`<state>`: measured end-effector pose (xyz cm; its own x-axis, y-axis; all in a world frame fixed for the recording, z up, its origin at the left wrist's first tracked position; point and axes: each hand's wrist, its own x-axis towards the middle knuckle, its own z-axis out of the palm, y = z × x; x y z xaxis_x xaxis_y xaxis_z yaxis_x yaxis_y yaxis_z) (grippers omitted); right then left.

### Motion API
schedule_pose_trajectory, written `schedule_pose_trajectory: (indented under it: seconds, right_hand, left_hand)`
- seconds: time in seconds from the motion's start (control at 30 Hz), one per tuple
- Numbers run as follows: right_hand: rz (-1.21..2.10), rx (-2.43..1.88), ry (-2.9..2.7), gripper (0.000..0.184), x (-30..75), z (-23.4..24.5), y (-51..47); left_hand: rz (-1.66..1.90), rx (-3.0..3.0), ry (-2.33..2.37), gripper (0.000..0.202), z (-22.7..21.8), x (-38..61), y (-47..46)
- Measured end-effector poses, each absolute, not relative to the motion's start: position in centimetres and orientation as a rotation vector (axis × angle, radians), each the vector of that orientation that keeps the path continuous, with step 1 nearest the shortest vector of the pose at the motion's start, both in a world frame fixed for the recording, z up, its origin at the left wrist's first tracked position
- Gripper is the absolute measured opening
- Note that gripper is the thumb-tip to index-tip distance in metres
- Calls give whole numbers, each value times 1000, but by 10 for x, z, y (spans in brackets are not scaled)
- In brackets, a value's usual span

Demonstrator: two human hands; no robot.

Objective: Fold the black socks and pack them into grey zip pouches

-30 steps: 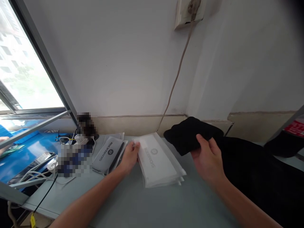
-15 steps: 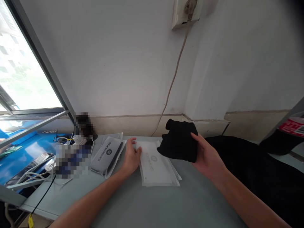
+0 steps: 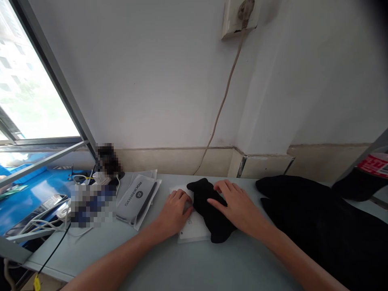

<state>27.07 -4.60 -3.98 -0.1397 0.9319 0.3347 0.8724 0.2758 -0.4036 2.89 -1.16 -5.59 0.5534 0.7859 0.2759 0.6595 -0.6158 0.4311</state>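
Observation:
A small folded black cloth (image 3: pixel 209 214) lies on top of a stack of white plastic bags (image 3: pixel 190 230) on the grey table (image 3: pixel 197 266). My right hand (image 3: pixel 236 208) rests flat on the cloth's right side, fingers stretched out. My left hand (image 3: pixel 174 212) lies on the bags at the cloth's left edge, fingers curled loosely against it.
Packed grey bags with printed lettering (image 3: pixel 138 196) lie to the left. A pile of black cloth (image 3: pixel 318 218) covers the table's right side. Cables and a white plug (image 3: pixel 65 210) sit at the far left by the window. A cord (image 3: pixel 224 97) hangs from a wall socket (image 3: pixel 239 16).
My right hand carried the black cloth leftward and down from the pile and laid it on the white bags. My left hand stayed at the bags' left edge.

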Motion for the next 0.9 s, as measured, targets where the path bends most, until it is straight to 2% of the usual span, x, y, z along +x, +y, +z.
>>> schedule_pose_trajectory:
  seconds: [0.2, 0.33, 0.47, 0.53, 0.67, 0.73, 0.83, 0.9]
  right_hand:
    - [340, -1512, -2238, 22, 267, -33, -57]
    - [606, -1432, -2010, 34, 265, -21, -56]
    - [1123, -1230, -1615, 42, 267, -2, -57]
    - [1194, -1204, -1447, 39, 274, 0, -53]
    - [746, -1630, -1373, 27, 297, -18, -36]
    - [509, -1750, -1345, 35, 306, -27, -30]
    - [221, -1716, -1546, 40, 308, -34, -26]
    - [156, -1674, -1786, 38, 304, -35, -28]
  left_hand:
    - [616, 2584, 1160, 29, -54, 24, -18]
    - [572, 2623, 1163, 42, -55, 23, -22]
    - [533, 2623, 1128, 40, -51, 18, -20]
    - [534, 2621, 1119, 36, -49, 14, -17]
    - [492, 2651, 1237, 26, -53, 10, -11]
    - [463, 2667, 1301, 19, -56, 9, -8]
    - [482, 2660, 1428, 17, -57, 12, -6]
    - [557, 2628, 1478, 22, -55, 14, -7]
